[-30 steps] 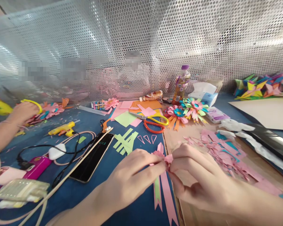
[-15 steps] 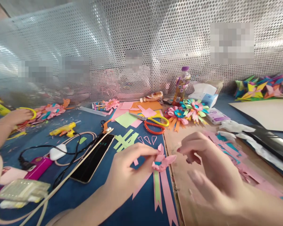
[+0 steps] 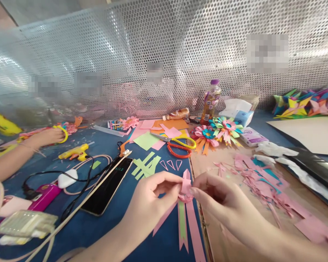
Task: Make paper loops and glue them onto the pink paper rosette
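Note:
My left hand (image 3: 150,202) and my right hand (image 3: 224,203) meet over the blue table near its front, both pinching a small pink paper rosette (image 3: 185,189). Pink and green ribbon tails (image 3: 184,225) hang down from the rosette onto the table. My left thumb and forefinger grip the rosette's left side. My right fingertips close on its right side. Just behind lie green paper strips (image 3: 145,165) and small pink paper loops (image 3: 170,164).
A black phone (image 3: 109,185), cables and a yellow glue gun (image 3: 74,153) lie to the left. Orange and yellow scissors (image 3: 180,145), paper flowers (image 3: 218,131), a bottle (image 3: 210,101) and pink scraps (image 3: 259,178) sit behind. Another person's hand (image 3: 47,136) works at far left.
My right hand, which had lifted away open half a second ago, has come back and pinched the rosette again. The other person's hand has shifted slightly right.

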`<state>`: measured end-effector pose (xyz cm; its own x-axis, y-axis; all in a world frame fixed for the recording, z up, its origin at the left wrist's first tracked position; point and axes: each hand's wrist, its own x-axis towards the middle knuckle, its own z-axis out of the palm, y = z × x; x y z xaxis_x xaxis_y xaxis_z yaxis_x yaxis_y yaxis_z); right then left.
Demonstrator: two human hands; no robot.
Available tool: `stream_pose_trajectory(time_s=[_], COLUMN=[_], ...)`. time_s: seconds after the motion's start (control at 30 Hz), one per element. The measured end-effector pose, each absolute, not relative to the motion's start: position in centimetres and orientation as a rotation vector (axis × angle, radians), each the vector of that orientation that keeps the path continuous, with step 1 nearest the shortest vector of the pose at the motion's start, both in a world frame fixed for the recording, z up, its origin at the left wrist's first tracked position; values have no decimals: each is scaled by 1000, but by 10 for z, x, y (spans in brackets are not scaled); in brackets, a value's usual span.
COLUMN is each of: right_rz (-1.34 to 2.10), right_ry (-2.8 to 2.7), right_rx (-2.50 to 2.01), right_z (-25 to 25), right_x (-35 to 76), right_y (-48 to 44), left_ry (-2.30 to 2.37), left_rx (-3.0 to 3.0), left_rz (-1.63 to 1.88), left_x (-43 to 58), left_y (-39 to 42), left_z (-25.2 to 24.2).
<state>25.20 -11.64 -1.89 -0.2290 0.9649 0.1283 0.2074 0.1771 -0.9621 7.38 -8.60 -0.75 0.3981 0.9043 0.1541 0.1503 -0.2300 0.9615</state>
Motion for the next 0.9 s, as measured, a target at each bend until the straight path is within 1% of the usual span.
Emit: stream_pose_trajectory(time_s=[0.17,0.33,0.9], right_rz=[1143,1191,1083], right_ry=[-1540,-1515,-1597], right_rx=[-1255,-1243,-1216], right_z=[-25,-28,-24], right_x=[249,249,251], right_y=[-118,-117,-122], left_ry=[965,955,875], left_rx=[1729,1835,2059], left_rz=[982,1035,1088], left_x=[76,78,75], left_y=[-86,-87,-89], left_z=[-8,-5,-7])
